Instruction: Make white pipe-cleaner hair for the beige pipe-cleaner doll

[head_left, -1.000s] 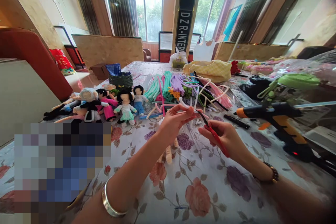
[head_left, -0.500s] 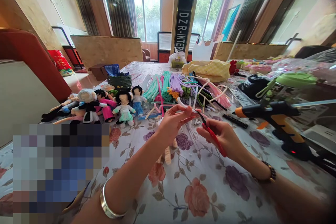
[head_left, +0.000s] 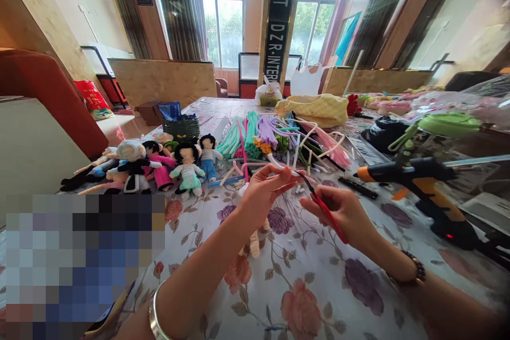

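Observation:
My left hand (head_left: 265,188) is closed, pinching a white pipe cleaner (head_left: 274,160) between thumb and fingers. My right hand (head_left: 332,207) wraps round red-handled pliers (head_left: 330,217). Their slim, dark, curved jaws reach the right end of the pipe cleaner, close to my left fingertips; whether they grip it I cannot tell. Under my left hand a cream-coloured fuzzy piece (head_left: 255,244) lies on the flowered tablecloth (head_left: 287,265), mostly hidden. Bundles of coloured pipe cleaners (head_left: 266,130) lie just beyond my hands, with small white bits near them.
Several fuzzy dolls (head_left: 187,170) sit at the left, before a dark green basket (head_left: 181,127). A glue gun (head_left: 426,186) with a red light stands at the right, near a black marker (head_left: 357,187) and a green-lidded bottle (head_left: 448,123). A yellow checked pouch (head_left: 313,110) lies behind.
The view has tilted and shifted slightly. Both hands keep their holds on the pipe cleaner and the pliers, with the jaws still at the pipe cleaner's end.

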